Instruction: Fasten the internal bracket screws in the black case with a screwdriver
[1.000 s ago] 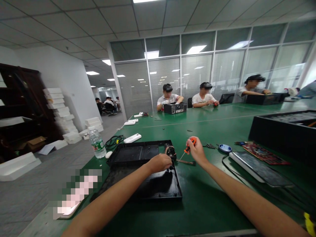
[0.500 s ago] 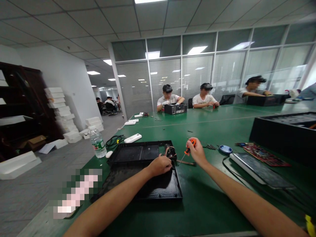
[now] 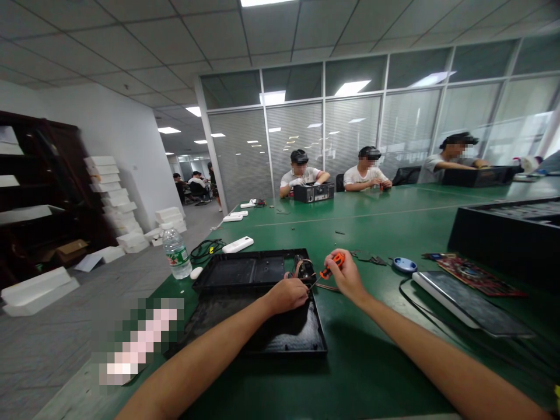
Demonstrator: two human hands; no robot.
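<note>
My right hand (image 3: pixel 345 274) grips an orange-handled screwdriver (image 3: pixel 331 266). The screwdriver's thin shaft slants down to the left, its tip close to the fingertips of my left hand (image 3: pixel 289 295). Those left fingers are closed at the right edge of a black plastic casing (image 3: pixel 301 335); whatever they may hold is hidden. Behind my left hand lies the casing's upper section (image 3: pixel 234 271), with a recessed panel. Thin bundled wires (image 3: pixel 303 268) sit at its right end, beside a small dark part, and some trail onto the green table (image 3: pixel 363 356).
To the right lie a blue round dish (image 3: pixel 404 265), a red circuit board (image 3: pixel 476 274), a white-edged flat device (image 3: pixel 468 306) with cables and a big black case (image 3: pixel 503 239). A water bottle (image 3: pixel 177 256) stands at left. Several people work across the table.
My right hand has moved left and slightly down, tilting the screwdriver so that its tip now meets the area at my left fingertips. My left hand stays at the casing's edge.
</note>
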